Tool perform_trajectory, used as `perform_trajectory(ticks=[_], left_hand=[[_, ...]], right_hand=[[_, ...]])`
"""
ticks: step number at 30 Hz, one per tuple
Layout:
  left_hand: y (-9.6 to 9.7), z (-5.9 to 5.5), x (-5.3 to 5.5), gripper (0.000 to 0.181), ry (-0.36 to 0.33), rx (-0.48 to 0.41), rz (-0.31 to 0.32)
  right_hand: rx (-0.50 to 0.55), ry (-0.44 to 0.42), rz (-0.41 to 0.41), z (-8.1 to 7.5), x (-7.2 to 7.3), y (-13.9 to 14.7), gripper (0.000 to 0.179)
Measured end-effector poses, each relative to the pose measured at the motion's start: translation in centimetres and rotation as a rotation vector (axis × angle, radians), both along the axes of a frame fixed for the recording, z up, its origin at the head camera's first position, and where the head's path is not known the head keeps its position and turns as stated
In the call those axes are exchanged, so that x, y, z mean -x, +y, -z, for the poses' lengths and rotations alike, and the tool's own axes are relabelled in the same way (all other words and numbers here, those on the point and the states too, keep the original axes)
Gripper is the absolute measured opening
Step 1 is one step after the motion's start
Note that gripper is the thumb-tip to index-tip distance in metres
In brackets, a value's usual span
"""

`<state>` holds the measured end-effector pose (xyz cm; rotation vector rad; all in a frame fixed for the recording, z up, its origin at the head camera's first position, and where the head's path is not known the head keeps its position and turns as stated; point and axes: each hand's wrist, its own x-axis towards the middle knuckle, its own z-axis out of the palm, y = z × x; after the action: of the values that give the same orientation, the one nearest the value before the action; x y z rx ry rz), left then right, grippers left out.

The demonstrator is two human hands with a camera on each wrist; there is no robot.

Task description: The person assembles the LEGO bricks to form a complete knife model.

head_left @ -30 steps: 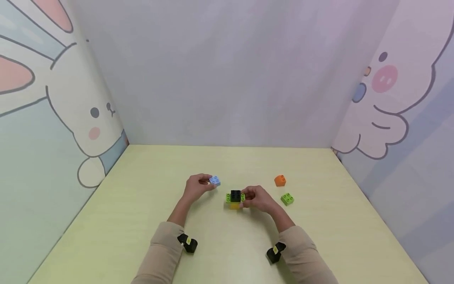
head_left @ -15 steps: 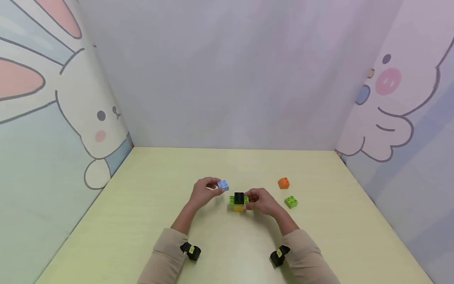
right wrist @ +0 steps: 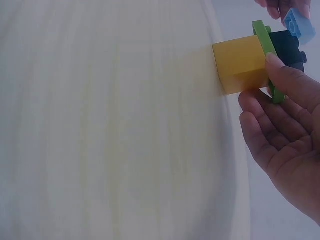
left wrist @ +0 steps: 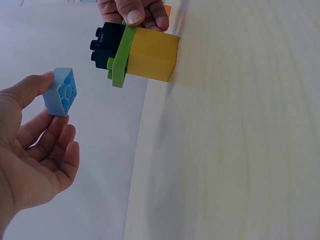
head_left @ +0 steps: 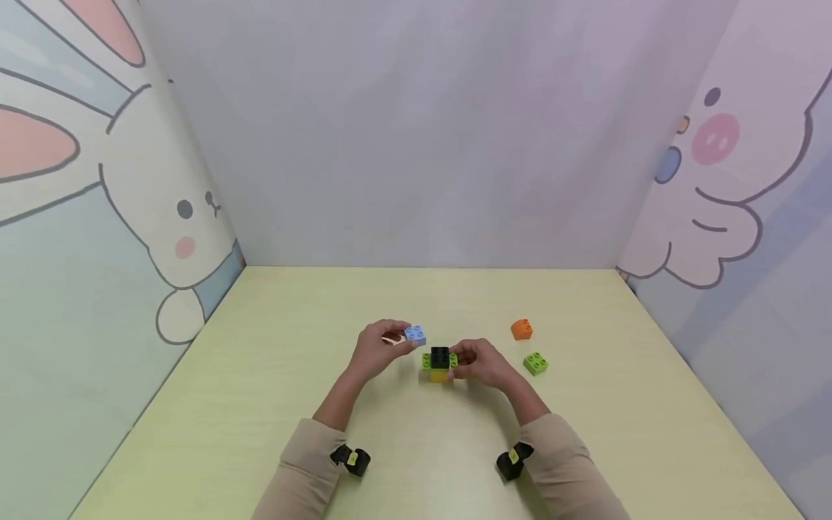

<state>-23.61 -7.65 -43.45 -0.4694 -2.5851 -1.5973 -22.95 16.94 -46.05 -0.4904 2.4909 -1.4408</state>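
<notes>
A light blue building brick [left wrist: 61, 92] is pinched between the thumb and fingers of my left hand [head_left: 377, 350], up off the table. Its hollow underside shows in the left wrist view. Just to the right stands a small stack: a yellow block [right wrist: 240, 65] on the table, a flat green plate [left wrist: 123, 56] across it, and a black brick [head_left: 440, 357] with its studs up on top. My right hand [head_left: 482, 362] grips the right end of the green plate. The blue brick is apart from the stack, above and left of the black brick.
An orange brick [head_left: 522, 329] with a sloped side and a lime green brick [head_left: 536, 363] lie on the pale table [head_left: 299, 303], right of the right hand. Walls printed with cartoon animals stand at left and right, and a plain grey wall [head_left: 416, 144] closes the back.
My left hand has lifted the blue brick and brought it rightward, closer to the stack. The right hand keeps its grip on the stack. The head view has shifted slightly.
</notes>
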Motion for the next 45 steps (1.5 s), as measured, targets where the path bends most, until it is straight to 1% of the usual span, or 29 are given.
perform_trajectory(ticks=[3,7,11,15,18,21,26,29,34,40,45], left_hand=[[0.2,-0.4,-0.1,0.034,0.016,-0.002,0.012],[0.6,-0.9,-0.4,0.034,0.011,-0.022,0.033],[1.0,-0.9,-0.6,0.035,0.010,-0.043,0.063],[1.5,-0.9,-0.7,0.034,0.024,-0.038,0.098],[1.8,-1.1,-0.7,0.033,0.003,-0.035,0.115],[2.2,-1.2,-0.6,0.032,-0.032,-0.039,0.131],[2.7,-0.6,-0.4,0.031,-0.096,-0.056,0.160],[2.9,-0.2,-0.4,0.032,-0.115,-0.073,0.175],[3.2,0.3,-0.5,0.033,-0.109,-0.093,0.197],[3.3,0.6,-0.5,0.030,-0.101,-0.055,0.191],[3.4,0.6,-0.3,0.030,-0.091,-0.039,0.210]], right_hand=[[0.006,-0.005,0.002,-0.2,0.1,-0.1,0.033],[0.004,-0.020,0.004,-0.3,0.1,0.0,0.034],[0.006,-0.024,-0.001,-0.2,0.2,0.0,0.034],[0.000,-0.024,-0.008,-0.3,0.3,0.0,0.034],[-0.008,-0.023,-0.012,-0.3,0.4,-0.1,0.034],[-0.019,-0.018,-0.012,-0.3,0.5,-0.1,0.033],[-0.022,-0.007,-0.013,-0.1,0.6,-0.1,0.034],[-0.016,-0.004,-0.019,0.0,0.7,0.0,0.033],[-0.014,-0.007,-0.035,0.1,0.5,0.0,0.030],[-0.005,-0.017,-0.044,0.1,0.2,0.0,0.029],[-0.010,-0.014,-0.039,0.0,0.2,0.1,0.029]])
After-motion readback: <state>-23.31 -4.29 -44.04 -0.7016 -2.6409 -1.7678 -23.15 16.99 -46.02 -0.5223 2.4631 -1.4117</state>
